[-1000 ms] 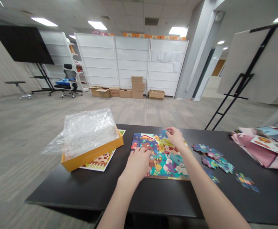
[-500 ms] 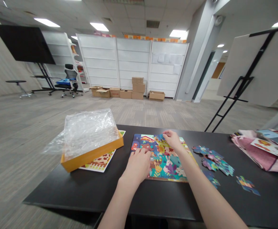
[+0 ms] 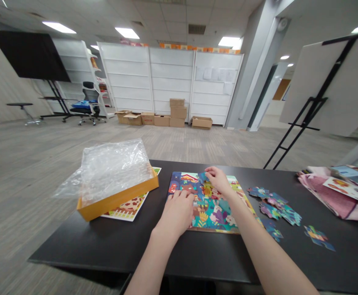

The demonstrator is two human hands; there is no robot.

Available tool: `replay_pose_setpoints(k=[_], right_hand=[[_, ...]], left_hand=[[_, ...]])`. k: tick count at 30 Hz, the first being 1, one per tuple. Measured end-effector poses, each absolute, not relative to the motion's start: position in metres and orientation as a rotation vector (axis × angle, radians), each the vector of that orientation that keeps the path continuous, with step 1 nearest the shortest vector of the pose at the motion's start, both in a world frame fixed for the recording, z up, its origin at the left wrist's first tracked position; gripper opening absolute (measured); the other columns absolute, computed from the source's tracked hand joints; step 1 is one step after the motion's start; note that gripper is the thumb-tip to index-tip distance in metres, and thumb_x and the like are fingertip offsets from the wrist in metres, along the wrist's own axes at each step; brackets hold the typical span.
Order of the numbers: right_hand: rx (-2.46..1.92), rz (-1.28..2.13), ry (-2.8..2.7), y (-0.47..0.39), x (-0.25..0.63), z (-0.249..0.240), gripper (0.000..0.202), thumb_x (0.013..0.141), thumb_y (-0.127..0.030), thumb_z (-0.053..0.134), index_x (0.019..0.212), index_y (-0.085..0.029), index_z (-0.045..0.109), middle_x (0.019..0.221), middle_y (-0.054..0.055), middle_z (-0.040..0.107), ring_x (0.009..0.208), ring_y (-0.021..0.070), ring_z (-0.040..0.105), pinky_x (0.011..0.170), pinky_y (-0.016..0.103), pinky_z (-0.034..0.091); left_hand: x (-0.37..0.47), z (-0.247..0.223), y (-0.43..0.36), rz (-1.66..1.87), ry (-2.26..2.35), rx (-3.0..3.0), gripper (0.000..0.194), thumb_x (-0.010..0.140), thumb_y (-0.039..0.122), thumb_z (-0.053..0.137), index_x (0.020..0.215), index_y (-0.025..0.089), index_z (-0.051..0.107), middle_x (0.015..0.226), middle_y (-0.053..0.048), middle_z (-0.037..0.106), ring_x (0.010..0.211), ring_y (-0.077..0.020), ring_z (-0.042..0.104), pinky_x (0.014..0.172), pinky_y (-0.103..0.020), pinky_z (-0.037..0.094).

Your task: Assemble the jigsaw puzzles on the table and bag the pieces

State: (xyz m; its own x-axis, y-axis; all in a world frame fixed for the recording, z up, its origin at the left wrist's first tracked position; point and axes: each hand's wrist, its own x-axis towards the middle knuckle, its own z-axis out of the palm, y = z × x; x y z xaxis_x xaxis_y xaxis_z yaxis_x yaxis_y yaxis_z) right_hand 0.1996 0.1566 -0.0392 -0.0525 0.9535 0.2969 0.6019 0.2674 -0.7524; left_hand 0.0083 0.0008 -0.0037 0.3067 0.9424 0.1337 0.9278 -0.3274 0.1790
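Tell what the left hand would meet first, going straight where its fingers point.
The left hand would probably meet more of the puzzle, toward the printed red roof; depth is hard to judge.

Single head-worn view, facing forward and down across near black table (image 3: pixel 105 246).

Hands at puzzle (image 3: pixel 217 213)
Left hand (image 3: pixel 179 209) rests on puzzle; right hand (image 3: pixel 218 180) grips blue piece (image 3: pixel 202 178). Loose pieces (image 3: pixel 277 202) lie right of right hand; box (image 3: pixel 120 197) lies left of left hand.
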Motion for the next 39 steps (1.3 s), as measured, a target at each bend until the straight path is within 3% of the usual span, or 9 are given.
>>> replay_pose_setpoints(k=[8,12,17,30,39], right_hand=[[-1.591,0.413,-1.623,0.162,0.243,-0.035,0.011,0.078,-0.019,0.060,0.084,-0.019,0.070,0.083,0.008,0.077,0.080,0.0223,0.073,0.082,0.035,0.054],[-1.622,0.436,-1.631,0.164,0.249,-0.038,0.008,0.075,-0.017,0.065,0.080,-0.018,0.071,0.080,0.009,0.076,0.075,0.0218,0.072,0.076,0.034,0.056],[-1.597,0.475,-1.656,0.168,0.240,-0.042,0.017,0.082,-0.020,0.061,0.093,-0.015,0.073,0.086,0.009,0.078,0.070,0.0186,0.072,0.067,0.030,0.058],[-1.616,0.255,-1.882,0.167,0.226,-0.047,0.020,0.086,-0.013,0.061,0.099,-0.017,0.076,0.094,0.009,0.077,0.088,0.0212,0.072,0.091,0.034,0.052],[-1.578,0.134,-2.055,0.161,0.224,-0.047,0.019,0.088,-0.025,0.065,0.102,-0.019,0.077,0.105,0.010,0.072,0.096,0.0212,0.067,0.092,0.031,0.048]], left_hand=[[0.008,-0.003,0.000,0.346,1.751,2.463,0.027,0.094,0.020,0.052,0.117,0.021,0.065,0.127,-0.011,0.065,0.119,-0.0316,0.058,0.098,-0.049,0.049],[0.008,-0.004,0.000,0.359,1.754,2.454,0.027,0.094,0.020,0.052,0.118,0.021,0.065,0.130,-0.010,0.064,0.120,-0.0319,0.058,0.099,-0.049,0.049],[0.008,-0.004,0.000,0.354,1.751,2.460,0.028,0.094,0.020,0.052,0.118,0.020,0.065,0.129,-0.010,0.065,0.120,-0.0322,0.058,0.098,-0.049,0.049],[0.009,-0.007,0.000,0.345,1.776,2.491,0.027,0.094,0.022,0.051,0.118,0.021,0.064,0.129,-0.010,0.064,0.118,-0.0308,0.059,0.097,-0.048,0.050],[0.008,-0.009,0.000,0.339,1.783,2.517,0.028,0.093,0.021,0.052,0.118,0.020,0.064,0.131,-0.010,0.063,0.118,-0.0305,0.059,0.098,-0.048,0.050]])
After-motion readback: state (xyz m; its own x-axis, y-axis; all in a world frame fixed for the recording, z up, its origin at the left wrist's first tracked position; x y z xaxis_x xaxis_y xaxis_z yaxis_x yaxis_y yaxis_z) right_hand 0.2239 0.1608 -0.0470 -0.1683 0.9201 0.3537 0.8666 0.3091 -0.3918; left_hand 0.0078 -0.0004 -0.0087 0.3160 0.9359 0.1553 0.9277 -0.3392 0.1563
